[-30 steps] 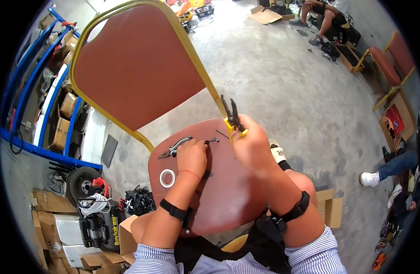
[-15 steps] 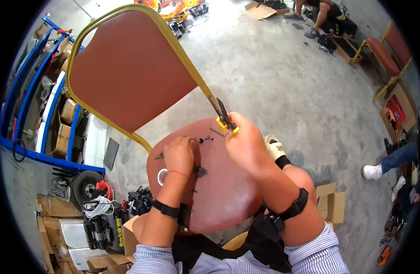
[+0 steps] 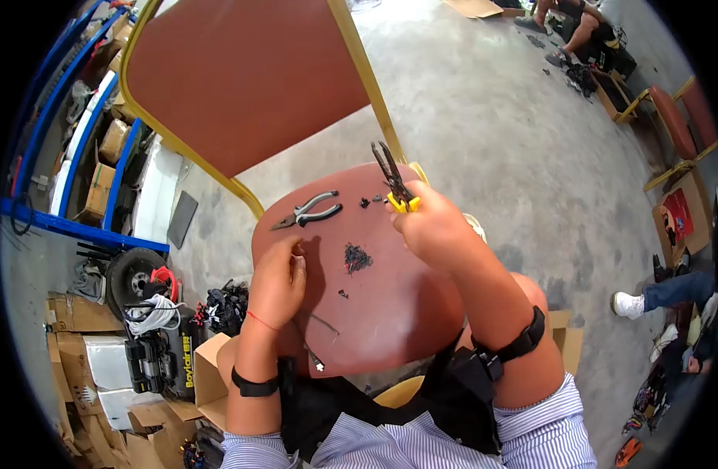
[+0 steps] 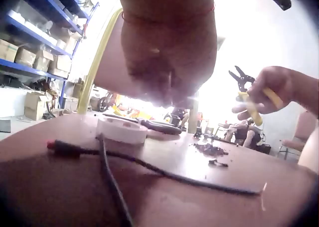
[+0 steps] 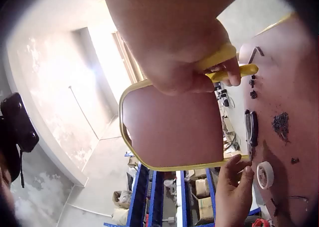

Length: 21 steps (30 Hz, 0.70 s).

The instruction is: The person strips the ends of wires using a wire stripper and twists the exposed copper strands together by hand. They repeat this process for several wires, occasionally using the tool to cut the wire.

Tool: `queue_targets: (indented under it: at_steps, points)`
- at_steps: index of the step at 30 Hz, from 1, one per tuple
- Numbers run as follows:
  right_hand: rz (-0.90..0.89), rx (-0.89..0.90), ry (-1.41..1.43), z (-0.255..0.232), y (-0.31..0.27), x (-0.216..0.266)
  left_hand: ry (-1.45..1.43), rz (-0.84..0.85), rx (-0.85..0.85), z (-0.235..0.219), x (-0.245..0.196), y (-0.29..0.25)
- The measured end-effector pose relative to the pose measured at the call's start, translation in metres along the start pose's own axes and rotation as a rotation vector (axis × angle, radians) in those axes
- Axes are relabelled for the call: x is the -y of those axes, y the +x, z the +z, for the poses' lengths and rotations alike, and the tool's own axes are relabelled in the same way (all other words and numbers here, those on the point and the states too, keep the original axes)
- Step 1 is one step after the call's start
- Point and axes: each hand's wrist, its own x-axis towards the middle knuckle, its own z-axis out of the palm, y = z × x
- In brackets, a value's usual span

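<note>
My right hand point(image 3: 433, 227) grips yellow-handled wire strippers point(image 3: 394, 178) above the right side of the seat, their dark jaws pointing up and spread apart. Over the seat's left edge hovers my left hand point(image 3: 279, 281), fingers loosely bent with nothing visible in them. Below it, in the left wrist view, are a white roll of tape point(image 4: 122, 131) and a black cable point(image 4: 174, 176) with a red-tipped connector and bare wire ends. Grey-handled pliers point(image 3: 303, 213) lie beyond the left hand. A small pile of black scraps point(image 3: 357, 258) sits mid-seat.
The work lies on a reddish-brown chair seat point(image 3: 390, 328), its gold-framed backrest point(image 3: 250, 78) rising behind. Blue shelving point(image 3: 70, 223) stands at left, above a wheel point(image 3: 128, 281) and cardboard boxes. People sit at the far right, near another chair point(image 3: 671, 121).
My left hand has drawn back from the pliers toward the seat's left front, uncovering the pliers and covering the tape in the head view. My right hand still holds the wire strippers.
</note>
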Motion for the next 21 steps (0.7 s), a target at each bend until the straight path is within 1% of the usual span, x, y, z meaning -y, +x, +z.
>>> queue_targets:
  at_steps: [1,2,3,5,6,9,12,16,18,21]
  points:
    - [0.016,-0.005,-0.048,0.003,-0.002,0.002,0.028,-0.009,0.084,-0.003,-0.001,-0.004]
    - [0.042,0.002,-0.104,0.002,-0.007,0.019,0.055,-0.016,0.166,-0.004,-0.002,-0.006]
    - [0.069,0.013,-0.16,0.002,-0.011,0.03,0.036,0.057,0.204,-0.003,-0.001,-0.01]
    - [0.082,0.038,-0.203,0.004,-0.012,0.032,-0.005,0.203,0.275,0.003,0.0,-0.015]
    - [0.09,0.048,-0.225,0.006,-0.013,0.032,-0.021,0.228,0.293,0.004,0.0,-0.016]
    - [0.091,0.0,-0.237,0.009,-0.021,0.036,-0.024,0.221,0.391,0.005,0.003,-0.017]
    - [0.007,0.01,-0.158,0.01,-0.022,0.03,-0.007,0.278,0.383,0.011,0.013,-0.017]
    - [0.004,0.03,-0.124,0.008,-0.021,0.037,0.003,0.315,0.394,0.02,0.015,-0.017]
    - [-0.011,0.007,-0.13,0.009,-0.019,0.035,0.029,0.319,0.395,0.018,0.011,-0.018]
    - [0.011,0.018,-0.054,0.006,-0.009,0.025,0.016,0.293,0.361,0.02,0.009,-0.018]
